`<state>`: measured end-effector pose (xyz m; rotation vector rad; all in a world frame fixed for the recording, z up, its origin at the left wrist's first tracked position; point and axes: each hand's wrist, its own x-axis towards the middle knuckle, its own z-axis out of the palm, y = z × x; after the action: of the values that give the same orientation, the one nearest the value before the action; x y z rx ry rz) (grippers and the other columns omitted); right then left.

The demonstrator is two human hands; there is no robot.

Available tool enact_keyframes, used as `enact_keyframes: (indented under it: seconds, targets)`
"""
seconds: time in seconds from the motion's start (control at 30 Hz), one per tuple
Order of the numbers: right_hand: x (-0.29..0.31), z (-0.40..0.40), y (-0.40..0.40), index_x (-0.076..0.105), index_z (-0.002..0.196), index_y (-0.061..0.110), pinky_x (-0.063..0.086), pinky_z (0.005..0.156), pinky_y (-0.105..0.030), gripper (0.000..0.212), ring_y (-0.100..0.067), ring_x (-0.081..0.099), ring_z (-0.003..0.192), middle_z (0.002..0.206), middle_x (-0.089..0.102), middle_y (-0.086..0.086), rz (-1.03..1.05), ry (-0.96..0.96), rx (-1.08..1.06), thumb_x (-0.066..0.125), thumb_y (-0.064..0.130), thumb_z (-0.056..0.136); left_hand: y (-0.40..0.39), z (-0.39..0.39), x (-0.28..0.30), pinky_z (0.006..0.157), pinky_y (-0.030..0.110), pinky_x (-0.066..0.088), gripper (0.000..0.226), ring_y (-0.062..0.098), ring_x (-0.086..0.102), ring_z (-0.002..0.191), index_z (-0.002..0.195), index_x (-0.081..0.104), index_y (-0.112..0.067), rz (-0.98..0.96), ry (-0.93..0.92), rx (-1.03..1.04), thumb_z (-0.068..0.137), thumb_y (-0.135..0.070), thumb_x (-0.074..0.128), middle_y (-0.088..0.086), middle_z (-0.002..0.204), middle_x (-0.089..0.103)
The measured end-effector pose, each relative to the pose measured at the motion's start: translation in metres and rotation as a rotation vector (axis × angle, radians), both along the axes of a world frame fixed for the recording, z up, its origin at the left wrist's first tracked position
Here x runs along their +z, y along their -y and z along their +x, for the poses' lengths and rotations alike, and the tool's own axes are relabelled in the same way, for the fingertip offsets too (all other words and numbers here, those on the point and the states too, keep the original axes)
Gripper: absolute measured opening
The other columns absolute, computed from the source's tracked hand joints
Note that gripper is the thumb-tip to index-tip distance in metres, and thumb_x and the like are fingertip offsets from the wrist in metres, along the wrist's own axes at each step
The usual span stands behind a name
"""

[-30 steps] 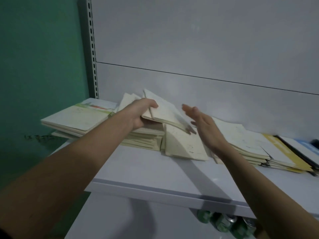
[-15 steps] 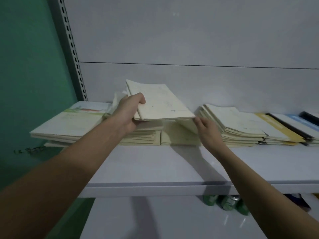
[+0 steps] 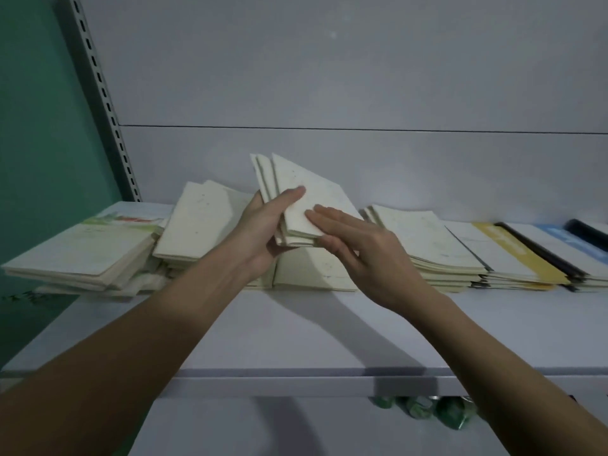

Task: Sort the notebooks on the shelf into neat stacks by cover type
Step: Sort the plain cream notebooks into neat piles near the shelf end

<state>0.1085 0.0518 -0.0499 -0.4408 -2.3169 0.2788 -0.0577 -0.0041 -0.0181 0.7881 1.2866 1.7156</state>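
Note:
A small bunch of cream plain-cover notebooks is lifted and tilted above the shelf. My left hand grips its left edge, thumb on the top cover. My right hand holds its lower right corner, fingers flat on top and thumb underneath. Below them lies a cream notebook flat on the shelf. To the left sits a cream stack, and beyond it a stack with a green and red printed cover. Right of my hands lies another cream stack.
Notebooks with yellow, black and blue covers overlap at the shelf's far right. A slotted metal upright borders a green wall on the left. Green cans show under the shelf's front edge.
The bunch of cream notebooks has tipped up more steeply. My right hand rose from beneath its right edge to hold its lower corner.

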Motion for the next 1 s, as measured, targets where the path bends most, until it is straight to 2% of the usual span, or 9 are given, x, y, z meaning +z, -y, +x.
enact_keyframes:
  seconds: [0.1,0.23,0.37,0.43,0.57,0.7,0.77,0.87,1.0]
  targets:
    - [0.009,0.028,-0.022,0.056,0.133,0.035,0.031,0.108,-0.019,0.040,0.003,0.041,0.131,0.142,0.049,0.017,-0.316,-0.078,-0.011,0.034,0.047,0.101,-0.021,0.019,-0.005,0.070,0.037,0.059,0.041,0.025,0.070,0.097,0.126,0.055,-0.013,-0.018,0.038,0.049,0.086,-0.010,0.063,0.009,0.113,0.071]
    - [0.019,0.068,-0.070,0.054,0.132,0.024,0.049,0.099,-0.037,0.041,-0.008,0.060,0.110,0.129,0.059,0.009,-0.602,-0.228,-0.272,0.049,0.040,0.095,-0.048,0.056,-0.002,0.062,0.032,0.045,0.044,0.022,0.065,0.088,0.124,0.057,-0.006,-0.051,0.037,0.023,0.081,-0.015,0.063,0.011,0.108,0.070]
    - [0.022,0.112,-0.104,0.061,0.119,0.003,0.055,0.091,-0.040,0.025,-0.025,0.070,0.095,0.108,0.071,-0.011,-1.093,-0.335,-0.097,0.054,0.006,0.095,-0.081,0.091,-0.002,0.051,0.023,0.053,0.039,0.022,0.067,0.084,0.127,0.052,-0.005,-0.083,0.023,-0.032,0.088,-0.009,0.056,0.013,0.111,0.069]
    - [0.017,0.125,-0.120,0.063,0.111,0.001,0.056,0.089,-0.041,0.019,-0.031,0.069,0.096,0.105,0.070,-0.018,-1.039,-0.309,-0.181,0.056,0.001,0.093,-0.098,0.105,-0.004,0.053,0.024,0.055,0.039,0.024,0.068,0.087,0.125,0.052,-0.004,-0.117,-0.014,-0.031,0.087,-0.007,0.057,0.015,0.113,0.069]
    - [0.005,0.137,-0.152,0.061,0.105,-0.002,0.053,0.061,-0.029,0.017,-0.031,0.067,0.087,0.103,0.068,-0.019,-0.957,-0.172,-0.318,0.057,0.000,0.088,-0.124,0.127,-0.013,0.072,0.030,0.053,0.025,0.028,0.066,0.090,0.114,0.058,-0.002,-0.239,-0.267,0.036,0.089,-0.002,0.055,0.016,0.105,0.067]
    - [-0.005,0.135,-0.174,0.055,0.113,0.004,0.053,0.084,-0.037,0.027,-0.033,0.061,0.102,0.115,0.063,-0.016,-0.811,0.007,-0.366,0.051,0.005,0.087,-0.142,0.134,-0.036,0.091,0.044,0.053,0.041,0.032,0.061,0.104,0.110,0.061,-0.010,-0.402,-0.508,0.086,0.071,-0.020,0.053,0.014,0.114,0.063]
    - [-0.011,0.130,-0.175,0.045,0.129,0.003,0.041,0.096,-0.032,0.036,-0.031,0.050,0.119,0.129,0.052,-0.013,-0.671,0.205,-0.427,0.046,0.008,0.093,-0.156,0.126,-0.049,0.097,0.048,0.048,0.051,0.037,0.056,0.110,0.108,0.057,-0.008,-0.455,-0.582,0.098,0.061,-0.024,0.044,0.019,0.121,0.056]
    - [-0.019,0.121,-0.176,0.039,0.131,0.002,0.032,0.094,-0.036,0.033,-0.034,0.039,0.126,0.136,0.044,-0.019,-0.511,0.467,-0.531,0.036,0.011,0.099,-0.158,0.130,-0.044,0.093,0.042,0.049,0.060,0.039,0.057,0.110,0.116,0.056,-0.004,-0.437,-0.561,0.056,0.061,-0.022,0.039,0.022,0.125,0.054]
    - [-0.022,0.118,-0.183,0.042,0.122,0.000,0.030,0.093,-0.037,0.027,-0.035,0.038,0.127,0.132,0.046,-0.017,-0.425,0.587,-0.535,0.035,0.009,0.097,-0.144,0.135,-0.036,0.093,0.038,0.051,0.040,0.026,0.061,0.106,0.121,0.055,-0.010,-0.405,-0.530,-0.007,0.082,-0.015,0.045,0.008,0.116,0.062]
